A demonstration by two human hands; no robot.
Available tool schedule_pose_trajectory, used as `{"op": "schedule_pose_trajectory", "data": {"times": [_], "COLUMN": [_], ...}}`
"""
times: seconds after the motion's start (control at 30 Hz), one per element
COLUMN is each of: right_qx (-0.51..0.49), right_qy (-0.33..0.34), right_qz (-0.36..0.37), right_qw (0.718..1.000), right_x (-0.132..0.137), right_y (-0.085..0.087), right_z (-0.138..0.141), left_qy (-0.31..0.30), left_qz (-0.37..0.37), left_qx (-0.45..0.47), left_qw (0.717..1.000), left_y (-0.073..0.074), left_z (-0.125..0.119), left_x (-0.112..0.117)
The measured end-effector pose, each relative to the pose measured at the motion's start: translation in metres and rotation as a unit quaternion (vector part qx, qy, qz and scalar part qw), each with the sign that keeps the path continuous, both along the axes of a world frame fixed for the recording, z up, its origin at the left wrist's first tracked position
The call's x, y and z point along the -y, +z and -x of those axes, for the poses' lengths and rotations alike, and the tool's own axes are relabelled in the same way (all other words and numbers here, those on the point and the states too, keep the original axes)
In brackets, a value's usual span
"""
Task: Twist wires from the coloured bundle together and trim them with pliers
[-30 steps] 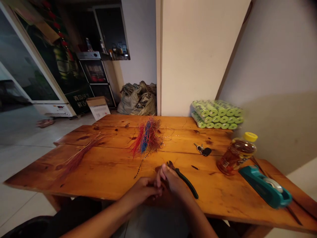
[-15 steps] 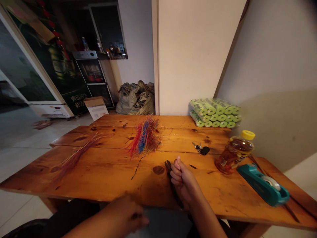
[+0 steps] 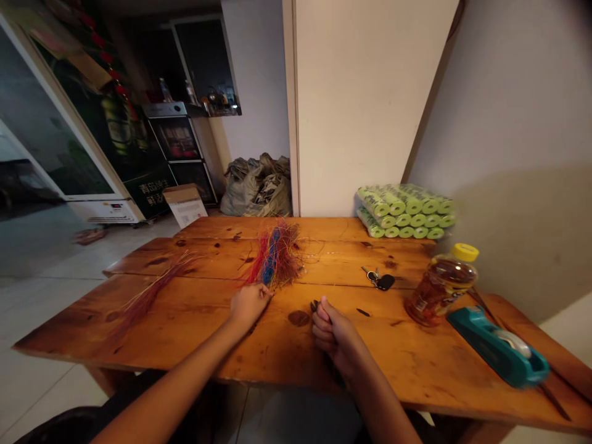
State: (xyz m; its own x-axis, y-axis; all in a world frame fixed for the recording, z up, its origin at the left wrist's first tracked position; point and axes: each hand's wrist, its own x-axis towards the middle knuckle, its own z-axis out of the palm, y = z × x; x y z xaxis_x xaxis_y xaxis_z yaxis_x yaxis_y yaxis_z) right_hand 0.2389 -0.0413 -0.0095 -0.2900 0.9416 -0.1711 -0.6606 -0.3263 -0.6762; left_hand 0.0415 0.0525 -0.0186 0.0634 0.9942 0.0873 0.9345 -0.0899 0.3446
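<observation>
My left hand (image 3: 250, 303) rests low over the table, with its thumb and fingertips pinched at the upper end of a dark beaded string (image 3: 259, 317). The rest of the string runs down beside the wrist, partly covered by the hand. Just beyond lies a tangled bundle of red, blue and golden wires (image 3: 274, 253). In my right hand (image 3: 333, 333) is a pair of dark pliers (image 3: 314, 305); the jaws stick out past the closed fingers and the handles are mostly hidden under the palm. A small dark sliver (image 3: 363, 312) lies right of that hand.
Thin reddish wires (image 3: 155, 290) lie on the left of the wooden table (image 3: 185, 333). Keys (image 3: 379, 279), a yellow-capped drink bottle (image 3: 441, 283) and a teal tape dispenser (image 3: 497, 345) are on the right. Wrapped green rolls (image 3: 404, 211) are stacked at the back right.
My left hand has moved from below the table's front edge up and forward to the beaded string. The right hand keeps hold of the pliers, its fingers nearer the jaws.
</observation>
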Motion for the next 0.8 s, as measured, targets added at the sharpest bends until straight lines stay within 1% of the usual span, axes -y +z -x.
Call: {"op": "schedule_pose_trajectory", "data": {"times": [0.13, 0.2, 0.37, 0.5, 0.6, 0.67, 0.73, 0.77, 0.8], "right_qx": [0.011, 0.018, 0.025, 0.025, 0.029, 0.043, 0.060, 0.068, 0.076], "right_qy": [0.003, 0.005, 0.012, 0.011, 0.005, 0.003, 0.003, 0.002, -0.002], "right_qz": [0.006, 0.005, 0.000, 0.006, 0.007, 0.011, 0.019, 0.023, 0.027], "right_qw": [1.000, 1.000, 1.000, 1.000, 1.000, 0.999, 0.998, 0.997, 0.997], "right_x": [0.001, 0.001, 0.001, 0.000, 0.000, 0.000, 0.000, 0.000, 0.001], "right_y": [0.002, 0.002, 0.000, 0.001, 0.002, 0.001, -0.001, -0.003, -0.005], "right_z": [0.000, 0.000, 0.003, 0.004, 0.004, 0.005, 0.007, 0.009, 0.012], "left_qy": [0.030, 0.045, 0.062, 0.059, 0.040, 0.019, 0.002, -0.003, -0.006], "left_qz": [-0.030, -0.030, -0.022, -0.021, -0.009, 0.007, 0.028, 0.038, 0.057], "left_qx": [0.017, 0.031, 0.059, 0.114, 0.179, 0.222, 0.276, 0.307, 0.359], "left_qw": [0.999, 0.998, 0.996, 0.992, 0.983, 0.975, 0.961, 0.951, 0.931], "left_y": [-0.003, -0.005, -0.008, -0.007, -0.004, 0.000, 0.006, 0.009, 0.012], "left_z": [0.000, 0.001, -0.002, -0.005, -0.003, 0.000, 0.003, 0.004, 0.005], "left_x": [0.002, 0.001, -0.001, -0.004, -0.002, 0.006, 0.022, 0.032, 0.043]}}
